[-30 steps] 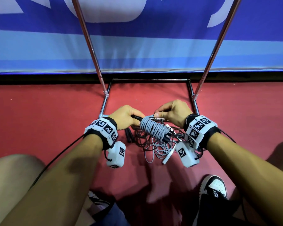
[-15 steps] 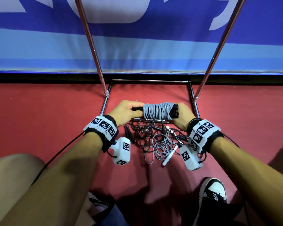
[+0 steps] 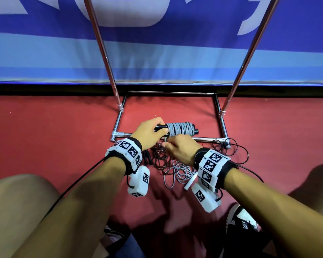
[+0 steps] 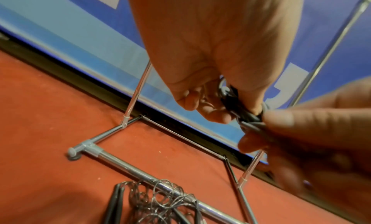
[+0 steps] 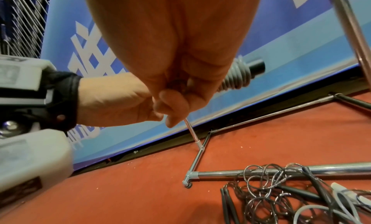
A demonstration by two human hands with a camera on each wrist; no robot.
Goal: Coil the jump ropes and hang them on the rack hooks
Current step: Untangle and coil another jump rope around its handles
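1. A grey jump rope, wound in tight turns around its 2 black handles, is held level just above the front bar of the metal rack.
2. The left end of the bundle is gripped by the left hand, with the fingers curled around the black handles.
3. The near side of the coil, at its left end, is pinched by the right hand; in the left wrist view its fingertips are seen closed on the grey cord.
4. The right ends of the handles are left free and stick out past the coil.
5. A tangle of loose ropes, dark and grey, is spread on the red floor beneath the hands, partly over the rack's front bar.
6. A white handle is seen lying at the near edge of that tangle.
7. The rack's 2 uprights are seen rising against a blue banner.
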